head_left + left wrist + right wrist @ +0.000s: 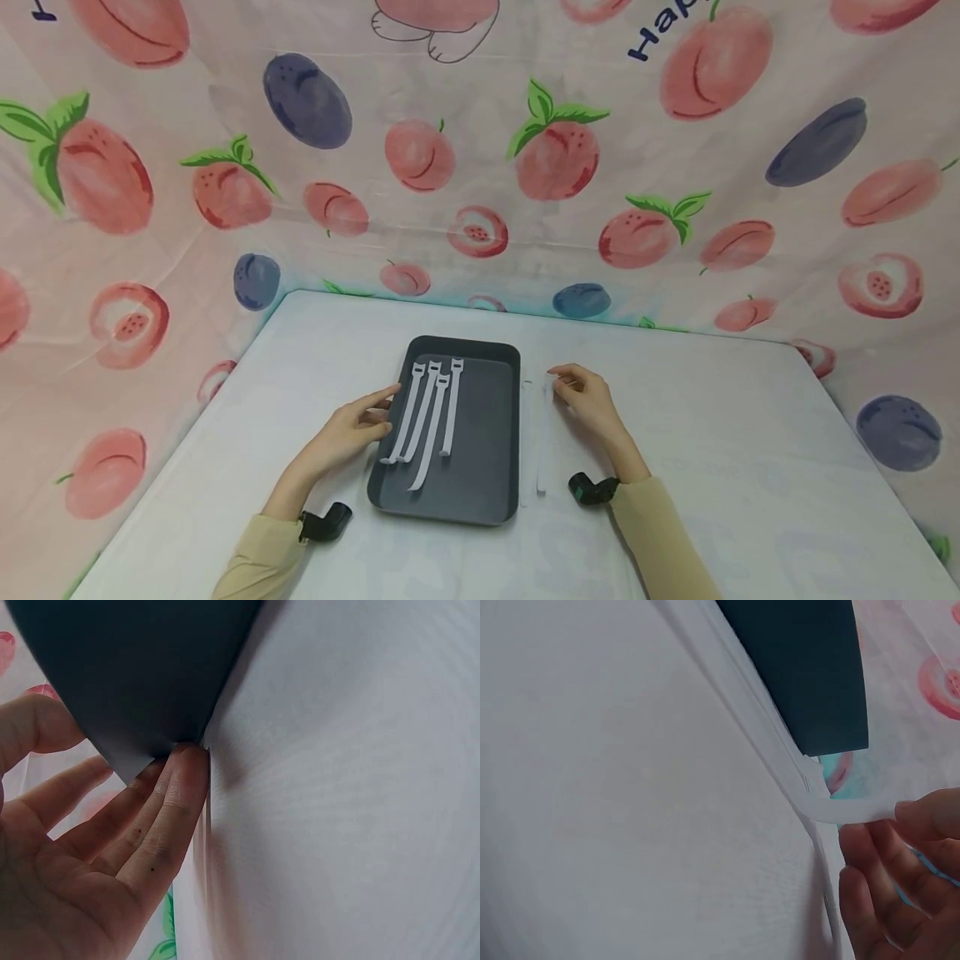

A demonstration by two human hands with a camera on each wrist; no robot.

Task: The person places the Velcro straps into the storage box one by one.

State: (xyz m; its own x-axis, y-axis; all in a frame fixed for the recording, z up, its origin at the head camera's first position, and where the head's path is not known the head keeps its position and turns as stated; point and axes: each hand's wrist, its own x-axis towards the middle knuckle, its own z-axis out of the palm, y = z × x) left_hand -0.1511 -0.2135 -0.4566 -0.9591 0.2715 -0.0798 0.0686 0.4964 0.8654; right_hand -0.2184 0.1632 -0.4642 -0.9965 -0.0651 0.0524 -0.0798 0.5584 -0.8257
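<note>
A dark grey tray (487, 433) lies on the table. Inside it, several white hook-and-loop cable ties (426, 412) with slotted heads lie lengthwise on its left side. My left hand (348, 429) rests against the tray's left wall; in the left wrist view, fairly straight fingers (176, 799) touch the wall low down by the table. To the right of the tray, my right hand (592, 404) pinches the far end of another white cable tie (543, 450). In the right wrist view that end of the strap (859, 810) bends up between thumb and fingers.
A second pale strap (527, 442) lies flat beside the tray's right wall, hard to make out on the white tabletop (735, 467). A fruit-printed cloth (480, 150) hangs behind and around the table. Each wrist wears a small black camera (327, 523).
</note>
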